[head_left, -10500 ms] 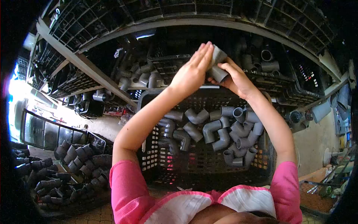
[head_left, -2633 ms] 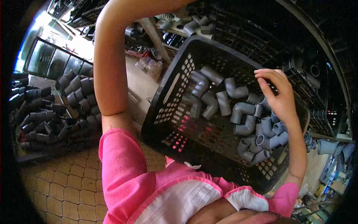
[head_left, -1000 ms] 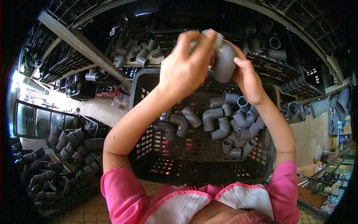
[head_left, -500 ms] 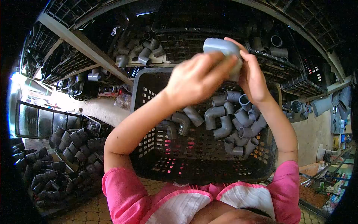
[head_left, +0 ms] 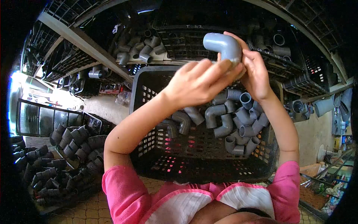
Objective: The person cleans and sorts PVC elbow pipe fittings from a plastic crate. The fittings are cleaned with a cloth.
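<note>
A grey plastic pipe elbow is held up above the far rim of a black perforated crate. My right hand grips it from the right, with the fingers behind and the thumb near the bend. My left hand is closed, its fingers pressed against the elbow's lower arm. Whether a small cloth is pinched under those fingertips I cannot make out. Below my hands, several grey elbows lie loosely in the far half and right side of the crate.
Shelves with black crates of pipe fittings stand ahead. On the left is a large pile of grey fittings beside a passage. A slanting metal beam crosses the upper left. Wider pipe pieces lie on the right.
The elbow has turned slightly, so its bend and lower arm show more. My left hand has slid a little down along it and is less blurred. My right hand stays around it.
</note>
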